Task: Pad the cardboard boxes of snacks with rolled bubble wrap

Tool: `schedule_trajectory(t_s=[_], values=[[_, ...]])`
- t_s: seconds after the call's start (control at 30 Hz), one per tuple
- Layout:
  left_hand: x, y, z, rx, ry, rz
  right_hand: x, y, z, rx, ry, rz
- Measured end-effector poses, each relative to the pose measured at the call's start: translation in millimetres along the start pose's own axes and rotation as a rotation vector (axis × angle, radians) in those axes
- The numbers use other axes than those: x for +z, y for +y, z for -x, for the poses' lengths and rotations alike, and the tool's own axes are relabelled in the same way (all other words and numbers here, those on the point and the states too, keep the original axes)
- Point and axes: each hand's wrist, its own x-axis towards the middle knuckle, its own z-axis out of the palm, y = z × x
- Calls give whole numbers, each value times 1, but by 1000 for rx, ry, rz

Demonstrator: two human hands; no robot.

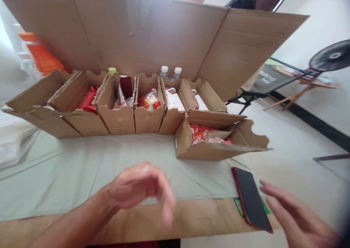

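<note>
Head camera showed your left hand [142,188] hanging loose and blurred, gripping nothing, over the pale cloth [68,171] on the wooden table [191,219], and your right hand [298,213] flat and unclenched just beside the phone [251,198]. That phone lay at the table's edge, so a careless nudge could have tipped it off. Behind stood a row of cardboard boxes [117,109] of snack packets, a cardboard screen [153,36] and a fan [330,54].

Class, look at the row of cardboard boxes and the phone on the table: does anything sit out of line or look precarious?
Yes. One cardboard box sits forward of the row, turned askew. The red phone lies at the table edge, one corner overhanging.
</note>
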Motion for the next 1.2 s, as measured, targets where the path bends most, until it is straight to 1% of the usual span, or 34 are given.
schedule_trajectory(t_s=[0.03, 0.1, 0.13, 0.17, 0.23, 0.3, 0.33, 0.4, 0.47, 0.5, 0.57, 0.63, 0.7, 0.73, 0.8, 0.83, 0.87, 0.93, 0.97, 1.03, 1.1, 1.13, 1.17, 1.2], values=[[-3, 0, -11, 26, 38, 10, 1, -2, -13, 65, 3, -22], [-2, -6, -35, 45, 209, -96, 9, -3, -42, 131, -5, -116], [2, -12, -47, 44, 282, -174, 16, -2, -56, 118, -28, -181], [8, -18, -59, 41, 309, -235, 24, 0, -69, 87, -66, -246], [22, -33, -84, 50, 282, -276, 44, 4, -90, 35, -158, -342], [36, -45, -106, 73, 252, -277, 61, 8, -100, 23, -242, -414], [42, -49, -114, 89, 254, -273, 66, 8, -100, 24, -245, -441], [50, -55, -122, 128, 274, -253, 72, 7, -93, 30, -197, -474], [54, -60, -114, 164, 300, -236, 70, 3, -76, 29, -129, -469], [54, -63, -103, 180, 316, -237, 67, 0, -64, 24, -113, -447], [51, -75, -69, 198, 366, -266, 63, -6, -34, -5, -113, -374], [44, -90, -20, 189, 446, -323, 66, -15, 0, -53, -110, -286], [30, -102, 33, 155, 561, -380, 80, -32, 33, -110, -126, -239], [21, -104, 58, 131, 632, -408, 90, -44, 47, -133, -149, -241], [-3, -96, 96, 69, 774, -469, 115, -75, 65, -158, -235, -278], [-17, -86, 105, 43, 830, -494, 128, -93, 67, -166, -284, -302], [-29, -73, 109, 16, 862, -503, 140, -109, 65, -171, -326, -331], [-49, -45, 97, 41, 891, -478, 153, -135, 53, -174, -378, -413], [-54, -33, 85, 94, 895, -454, 153, -142, 45, -170, -367, -456], [-52, -19, 59, 251, 843, -430, 139, -144, 34, -132, -277, -492], [-41, -18, 45, 387, 776, -428, 115, -132, 35, -65, -141, -398], [-35, -22, 45, 419, 752, -435, 104, -124, 40, -30, -87, -314], [-30, -27, 51, 412, 719, -447, 96, -118, 47, 4, -60, -219], [-28, -33, 63, 372, 711, -454, 92, -115, 56, -5, -62, -191]])
